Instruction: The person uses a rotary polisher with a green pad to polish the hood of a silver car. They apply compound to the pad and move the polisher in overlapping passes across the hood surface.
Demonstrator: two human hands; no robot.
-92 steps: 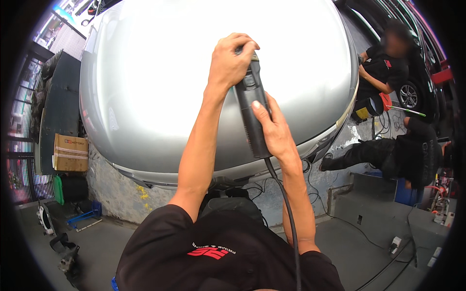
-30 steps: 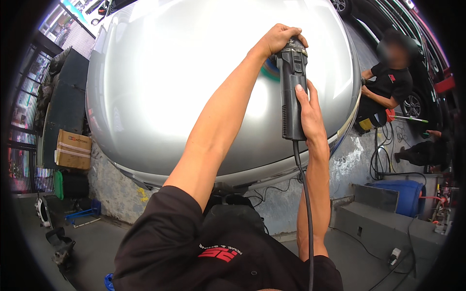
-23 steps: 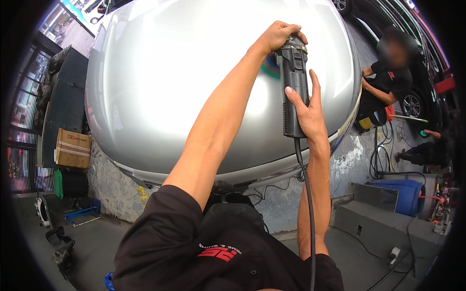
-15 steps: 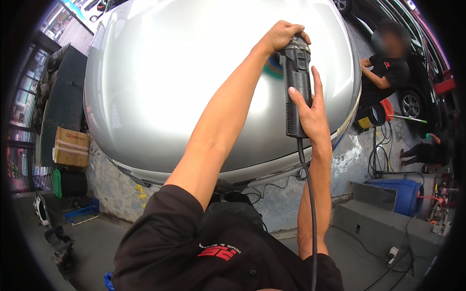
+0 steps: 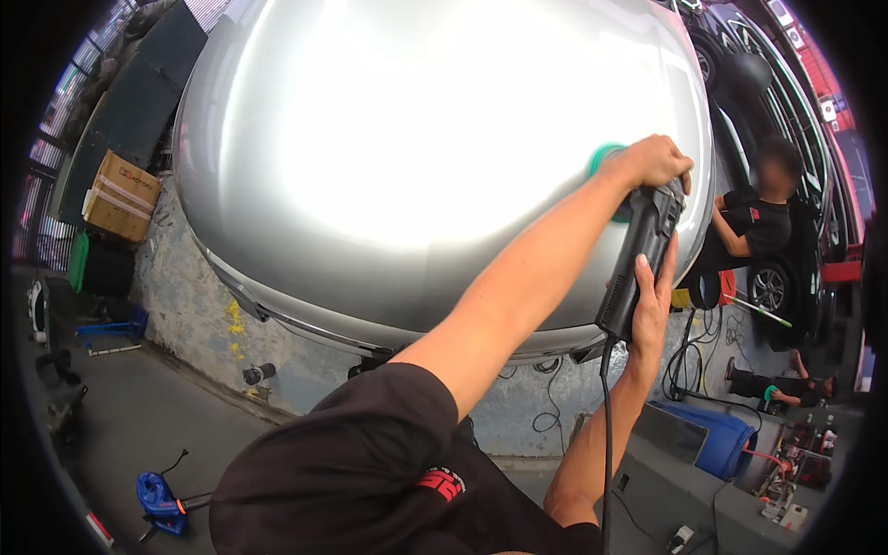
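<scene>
A black corded car polisher lies over the right side of a glossy silver car bonnet. Its green round pad meets the paint, partly hidden by my left wrist. My left hand is closed over the top of the tool's head, with the arm stretched across the bonnet's near edge. Around the rear body, my right hand grips with the thumb on top. From the tool's back end a black cord runs down past my right forearm.
To the right, a co-worker stands beside the bonnet, near dark cars. A blue barrel sits lower right, with cables on the floor. A cardboard box is at left; a blue power tool lies lower left.
The polisher, with both hands on it, has moved right and nearer to me across the bonnet, and its body now slants. More of the green pad shows. The view has shifted too.
</scene>
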